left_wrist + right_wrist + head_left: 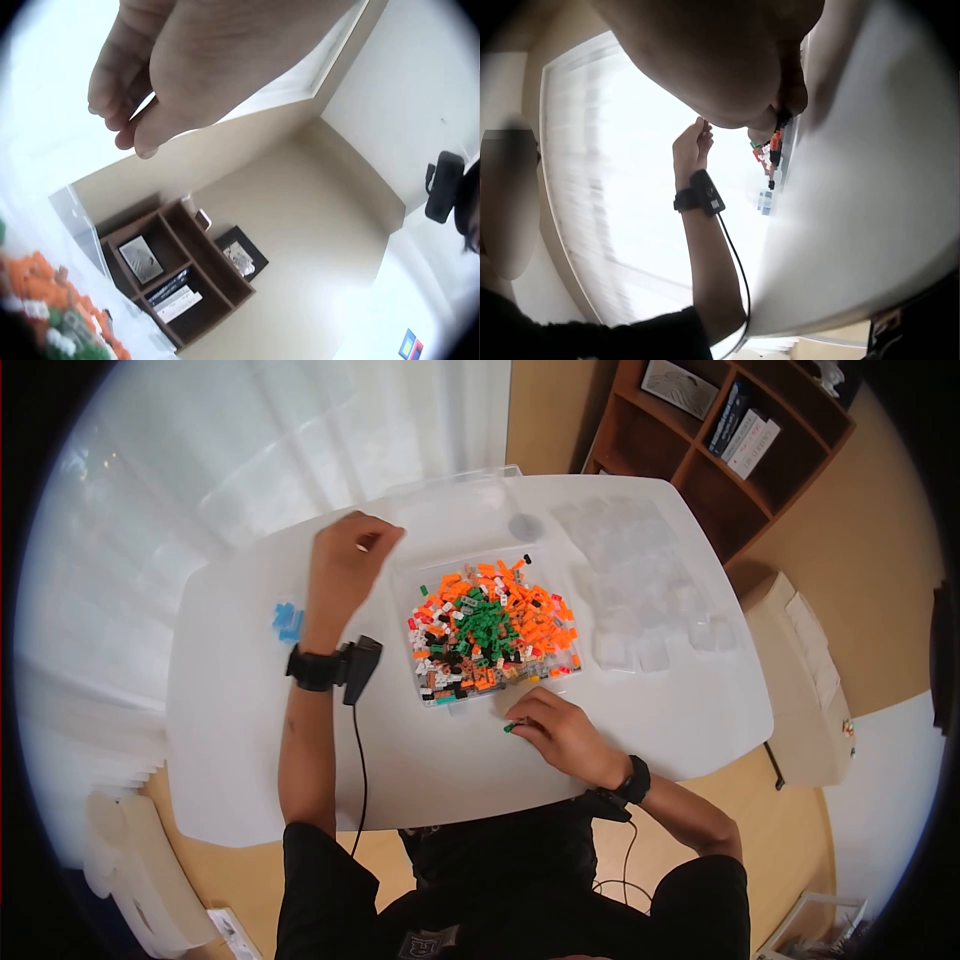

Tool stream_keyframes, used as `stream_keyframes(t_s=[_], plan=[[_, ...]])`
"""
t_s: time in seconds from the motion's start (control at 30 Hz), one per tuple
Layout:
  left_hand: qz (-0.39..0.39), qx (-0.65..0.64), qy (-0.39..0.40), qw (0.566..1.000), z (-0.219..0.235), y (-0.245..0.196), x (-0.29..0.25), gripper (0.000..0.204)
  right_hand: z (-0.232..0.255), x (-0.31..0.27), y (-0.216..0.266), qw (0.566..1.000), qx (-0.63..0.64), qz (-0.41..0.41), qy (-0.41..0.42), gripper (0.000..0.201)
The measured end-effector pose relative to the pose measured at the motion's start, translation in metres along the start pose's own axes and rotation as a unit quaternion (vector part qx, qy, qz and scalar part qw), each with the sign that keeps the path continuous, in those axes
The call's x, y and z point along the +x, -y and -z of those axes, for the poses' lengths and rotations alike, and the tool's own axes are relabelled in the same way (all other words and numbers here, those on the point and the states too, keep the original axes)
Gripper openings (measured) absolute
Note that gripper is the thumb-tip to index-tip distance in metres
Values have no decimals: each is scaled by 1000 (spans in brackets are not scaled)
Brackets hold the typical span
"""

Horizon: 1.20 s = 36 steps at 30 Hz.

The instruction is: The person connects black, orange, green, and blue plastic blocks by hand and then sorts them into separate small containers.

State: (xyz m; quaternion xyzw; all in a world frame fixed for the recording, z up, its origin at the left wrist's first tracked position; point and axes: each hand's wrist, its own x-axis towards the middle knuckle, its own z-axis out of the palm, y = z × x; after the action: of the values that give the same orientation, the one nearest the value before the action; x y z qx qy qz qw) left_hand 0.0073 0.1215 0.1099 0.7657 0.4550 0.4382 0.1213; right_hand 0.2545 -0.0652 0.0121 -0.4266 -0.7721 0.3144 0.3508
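Observation:
A clear tray (pixel 408 660) on the table bears a heap of small bricks (pixel 487 625), green in the middle with orange, white, black and brown around. Just below its near edge, my right hand (pixel 572 742) pinches a small green piece (pixel 509 728) between thumb and fingers; something dark beside it is partly hidden. Raised left of the tray, my left hand (pixel 345 575) has its fingers bent so their tips meet the thumb. Nothing is visible between those tips in the left wrist view, where the hand (pixel 202 67) shows from close by.
Light blue pieces (pixel 288 622) lie on the white table (pixel 240 760) at the left. Several translucent containers (pixel 640 590) stand to the right, and a clear lid or tray (pixel 455 500) is behind the heap. A cable (pixel 363 780) hangs from the left wrist device.

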Motion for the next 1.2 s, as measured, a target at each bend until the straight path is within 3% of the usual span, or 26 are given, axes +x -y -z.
stream_keyframes(t_s=[0.03, 0.07, 0.13, 0.2, 0.27, 0.33, 0.37, 0.5, 0.63, 0.7, 0.77, 0.83, 0.9, 0.93, 0.97, 1.0, 1.07, 1.13, 1.2], plan=[[5, -2, -9, 1000, 13, 5, 2, 14, 2, 3, 0, 994, 83, -64, -6, 16], [26, 33, -12, 999, 27, 11, 5, 15, 7, 8, 2, 995, 77, -61, 3, 16], [57, 71, -31, 995, 56, 26, 5, 16, 21, 26, 6, 989, 90, -86, -75, 16], [119, 158, -25, 980, 89, 42, 3, 16, 31, 48, -3, 990, 78, -60, -102, 15], [162, 172, -28, 971, 117, 66, -5, 20, 41, 76, -12, 976, 14, -3, -217, 13], [199, 312, -26, 929, 136, 95, -19, 26, 51, 101, -17, 974, -25, 5, -225, 12], [240, 305, -2, 922, 145, 106, -24, 35, 54, 110, -21, 969, -64, -1, -237, 12], [364, 267, 144, 881, 148, 103, -33, 70, 60, 130, -33, 967, -128, -1, -219, 10], [396, 203, 191, 875, 124, 87, -30, 71, 68, 136, -11, 965, -120, 41, -231, 11], [370, 222, 223, 874, 115, 94, -30, 69, 74, 136, 21, 975, -81, 49, -201, 14], [338, 235, 258, 874, 105, 106, -27, 57, 82, 122, 82, 984, -114, 72, -119, 17], [300, 251, 240, 889, 99, 114, -28, 53, 81, 105, 134, 963, -165, 191, -99, 15], [265, 277, 216, 898, 96, 101, -21, 46, 85, 83, 153, 906, -219, 357, -63, 19], [260, 281, 228, 895, 96, 89, -17, 46, 85, 73, 165, 910, -180, 374, -29, 21], [235, 283, 190, 910, 94, 77, -13, 47, 85, 67, 175, 911, -137, 389, 3, 25], [210, 285, 150, 923, 93, 64, -10, 47, 81, 65, 180, 916, -128, 380, -5, 25], [188, 289, 152, 926, 86, 34, -4, 48, 75, 66, 183, 881, -36, 472, -23, 31], [123, 195, 72, 970, 75, 9, -4, 50, 74, 64, 181, 882, -33, 468, -43, 39], [76, 179, 77, 978, 59, -4, -6, 51, 64, 63, 175, 888, -46, 452, -70, 47]])
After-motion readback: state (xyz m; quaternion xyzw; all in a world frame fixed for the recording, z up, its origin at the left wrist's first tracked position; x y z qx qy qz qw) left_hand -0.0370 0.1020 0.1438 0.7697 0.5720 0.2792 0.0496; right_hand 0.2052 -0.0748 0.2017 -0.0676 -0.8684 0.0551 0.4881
